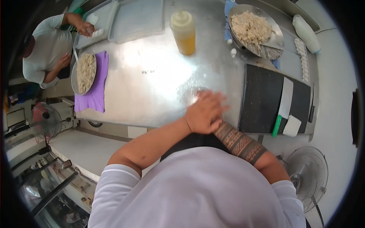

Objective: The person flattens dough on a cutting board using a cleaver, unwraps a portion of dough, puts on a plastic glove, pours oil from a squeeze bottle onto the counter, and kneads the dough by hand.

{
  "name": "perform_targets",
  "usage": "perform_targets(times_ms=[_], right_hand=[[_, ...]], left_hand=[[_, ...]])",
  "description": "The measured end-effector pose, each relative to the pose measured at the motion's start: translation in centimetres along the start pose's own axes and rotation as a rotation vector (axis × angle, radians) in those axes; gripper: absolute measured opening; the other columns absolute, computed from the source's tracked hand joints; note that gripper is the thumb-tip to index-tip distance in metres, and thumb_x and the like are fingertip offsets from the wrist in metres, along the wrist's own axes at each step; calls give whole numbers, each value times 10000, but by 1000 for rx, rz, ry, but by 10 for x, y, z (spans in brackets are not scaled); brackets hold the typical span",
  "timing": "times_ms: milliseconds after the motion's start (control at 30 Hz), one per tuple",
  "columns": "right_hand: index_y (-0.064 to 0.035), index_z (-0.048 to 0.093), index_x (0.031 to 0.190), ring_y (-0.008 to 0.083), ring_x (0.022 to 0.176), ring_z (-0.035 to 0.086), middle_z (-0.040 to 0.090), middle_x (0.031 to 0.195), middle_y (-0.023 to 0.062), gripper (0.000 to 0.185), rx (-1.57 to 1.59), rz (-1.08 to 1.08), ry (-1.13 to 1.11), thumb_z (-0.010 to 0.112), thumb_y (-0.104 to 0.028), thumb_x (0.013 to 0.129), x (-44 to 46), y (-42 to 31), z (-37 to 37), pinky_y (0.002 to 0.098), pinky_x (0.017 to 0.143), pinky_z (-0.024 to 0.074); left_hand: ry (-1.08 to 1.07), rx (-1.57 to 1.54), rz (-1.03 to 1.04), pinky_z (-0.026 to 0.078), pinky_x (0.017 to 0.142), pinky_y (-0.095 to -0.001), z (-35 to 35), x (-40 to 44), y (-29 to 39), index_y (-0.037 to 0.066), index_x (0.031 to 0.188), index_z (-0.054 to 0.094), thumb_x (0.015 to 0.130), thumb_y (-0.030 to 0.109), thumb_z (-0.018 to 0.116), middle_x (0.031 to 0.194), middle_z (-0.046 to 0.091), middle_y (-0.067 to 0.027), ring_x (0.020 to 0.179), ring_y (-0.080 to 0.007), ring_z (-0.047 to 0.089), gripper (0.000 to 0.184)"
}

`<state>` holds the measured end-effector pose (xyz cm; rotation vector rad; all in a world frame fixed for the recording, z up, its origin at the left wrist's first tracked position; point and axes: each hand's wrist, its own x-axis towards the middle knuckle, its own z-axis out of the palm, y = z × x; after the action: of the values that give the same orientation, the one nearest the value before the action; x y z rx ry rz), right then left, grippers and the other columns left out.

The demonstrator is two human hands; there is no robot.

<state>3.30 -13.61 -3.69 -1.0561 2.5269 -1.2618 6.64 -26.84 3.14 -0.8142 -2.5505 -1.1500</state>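
Note:
My left hand (205, 112) lies across my right hand (202, 93) above the near edge of the steel table. The left fingers are stretched out and a little blurred. Most of the right hand is hidden underneath, and only some of its fingers seem to show past the left one. No object is visible in either hand. Below them the steel tabletop (152, 102) has a wet, shiny patch. A clear squeeze bottle (184, 34) of yellow liquid stands farther back.
To the right lie a black board (262, 95), a green-handled cleaver (285, 100) and a white scraper (292, 126). Behind sits a metal bowl of filling (279, 30), beside a row of dough pieces (302, 57). A co-worker (47, 49) stands left near another bowl (94, 72) on purple cloth (100, 83).

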Motion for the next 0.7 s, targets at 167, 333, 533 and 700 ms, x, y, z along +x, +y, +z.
perform_targets(times_ms=[167,333,533,700], right_hand=[[-109,453,1540,307,1565,239,333,1659,145,562,-195,81,-319,472,-349,1032,-6,26,3,453,1300,149],[-116,480,1517,306,1563,253,346,1660,118,537,-395,26,-334,478,-344,1031,15,63,-1,450,1292,169],[-123,513,1491,305,1561,270,363,1661,85,509,-534,-36,-175,484,-338,1030,44,95,-7,446,1283,192],[-111,511,1491,306,1562,269,363,1660,103,530,-419,0,-64,510,-344,1016,80,85,-30,451,1282,193]], left_hand=[[-83,-105,92,433,1098,-480,25,-3,-30,85,1056,737,796,259,691,1183,707,-128,1208,-335,635,316],[-31,-58,123,458,1058,-455,23,33,-60,79,1060,735,779,276,698,1165,725,-74,1178,-283,656,346],[-98,-49,106,464,1033,-477,27,66,-87,68,1085,726,735,283,693,1171,711,-115,1158,-318,647,412],[71,87,28,458,1035,-519,24,89,-79,62,1099,717,718,319,699,1203,679,-186,1159,-384,627,460]])
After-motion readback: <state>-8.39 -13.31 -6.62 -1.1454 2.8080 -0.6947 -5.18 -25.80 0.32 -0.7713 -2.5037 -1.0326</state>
